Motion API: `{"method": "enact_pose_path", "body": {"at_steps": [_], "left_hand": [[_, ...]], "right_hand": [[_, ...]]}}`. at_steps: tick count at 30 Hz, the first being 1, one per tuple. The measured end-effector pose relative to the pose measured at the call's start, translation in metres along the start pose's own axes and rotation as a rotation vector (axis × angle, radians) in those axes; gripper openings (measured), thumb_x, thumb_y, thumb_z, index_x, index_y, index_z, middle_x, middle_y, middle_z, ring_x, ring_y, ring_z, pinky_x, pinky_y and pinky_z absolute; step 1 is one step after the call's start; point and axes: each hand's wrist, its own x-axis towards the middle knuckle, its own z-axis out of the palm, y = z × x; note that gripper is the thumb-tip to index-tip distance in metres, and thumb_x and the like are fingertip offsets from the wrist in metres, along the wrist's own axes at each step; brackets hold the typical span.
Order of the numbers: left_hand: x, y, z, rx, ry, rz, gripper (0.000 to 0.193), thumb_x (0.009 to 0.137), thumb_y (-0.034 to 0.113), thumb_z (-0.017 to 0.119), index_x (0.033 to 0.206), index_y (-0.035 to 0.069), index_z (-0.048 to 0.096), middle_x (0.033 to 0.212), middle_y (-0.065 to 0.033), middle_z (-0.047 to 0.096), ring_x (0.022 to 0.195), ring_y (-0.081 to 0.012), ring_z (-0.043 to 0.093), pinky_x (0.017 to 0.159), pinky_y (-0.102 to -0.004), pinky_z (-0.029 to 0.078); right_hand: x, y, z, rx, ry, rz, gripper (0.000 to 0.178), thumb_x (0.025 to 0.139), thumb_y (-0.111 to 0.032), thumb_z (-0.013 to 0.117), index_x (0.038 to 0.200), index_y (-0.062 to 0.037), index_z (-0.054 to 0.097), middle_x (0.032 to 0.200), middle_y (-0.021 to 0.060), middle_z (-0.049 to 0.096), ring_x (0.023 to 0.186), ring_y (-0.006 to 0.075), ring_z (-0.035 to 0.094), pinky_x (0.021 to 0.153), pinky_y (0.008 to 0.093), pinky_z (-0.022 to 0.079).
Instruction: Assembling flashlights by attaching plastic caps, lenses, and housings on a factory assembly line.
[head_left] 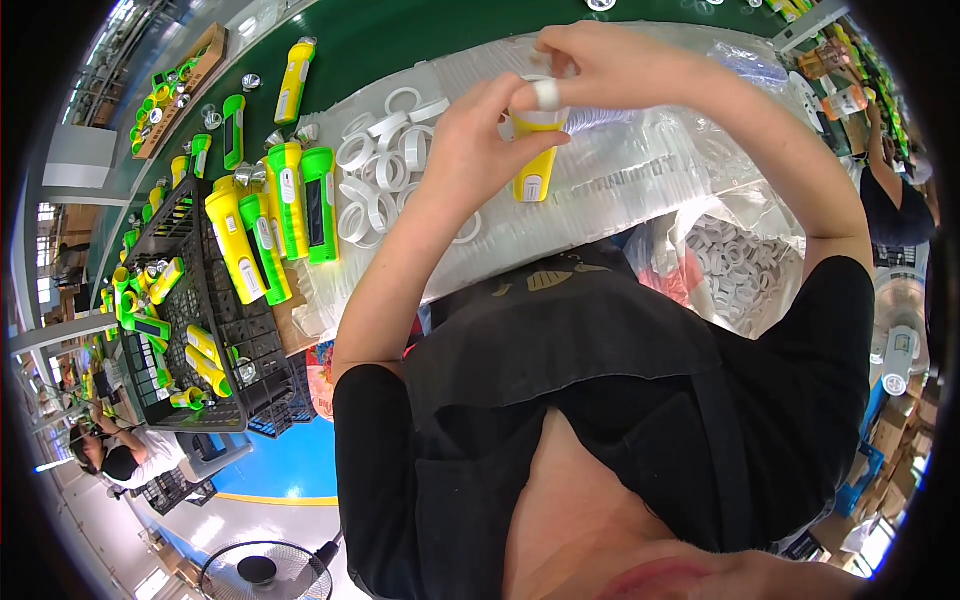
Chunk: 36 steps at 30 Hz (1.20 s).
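Yellow flashlight (535,178): between the two hands, above the plastic-covered part of the counter (640,185), before the person's chest; whether its tail touches the plastic, I cannot tell.
Long axis: runs roughly away from the person; the wide head points up and away into the hands, the narrower tail toward the person.
Left hand (475,140): grip wrapped round the head end from the left, thumb across the near side, likely to steady the body.
Right hand (620,70): grip curled over the head's rim, probably to get at its mouth; whether it pinches any part, I cannot tell.
White rings (385,160): loose heap left of the hands, apparently kept within easy reach.
Yellow and green flashlights (290,200): side by side near the black crate (265,340), seemingly grouped out of the working spot.
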Motion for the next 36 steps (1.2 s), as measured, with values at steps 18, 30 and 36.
{"method": "enact_pose_path", "body": {"at_steps": [18,30,36], "left_hand": [[0.008,-0.009,0.016,-0.276,0.062,0.323,0.053,0.069,0.014,0.085,0.115,0.009,0.060,0.108,-0.0087,0.067,0.098,-0.0244,0.066,0.084,-0.0347,0.053],[0.056,-0.037,-0.015,0.006,-0.336,-0.235,0.065,0.081,0.033,0.071,0.136,0.012,0.042,0.102,-0.0198,0.067,0.091,-0.0379,0.066,0.077,-0.0423,0.052],[0.109,-0.152,-0.051,0.276,-0.024,-0.144,0.083,0.077,0.056,0.072,0.138,0.010,0.040,0.107,-0.0225,0.066,0.101,-0.0361,0.064,0.084,-0.0405,0.052]], "right_hand": [[-0.029,0.009,0.017,0.101,0.284,-0.336,0.032,0.079,-0.028,0.073,0.088,-0.0023,0.057,0.078,0.0090,0.054,0.067,0.0234,0.054,0.058,0.0342,0.043],[0.045,0.055,0.052,0.378,0.683,-0.151,0.036,0.100,-0.038,0.039,0.113,-0.0105,0.057,0.096,0.0140,0.068,0.086,0.0361,0.067,0.074,0.0372,0.051],[0.165,0.100,0.083,0.513,0.886,0.035,0.047,0.100,-0.047,0.042,0.116,-0.0074,0.060,0.100,0.0185,0.067,0.093,0.0361,0.064,0.082,0.0370,0.049]]}}
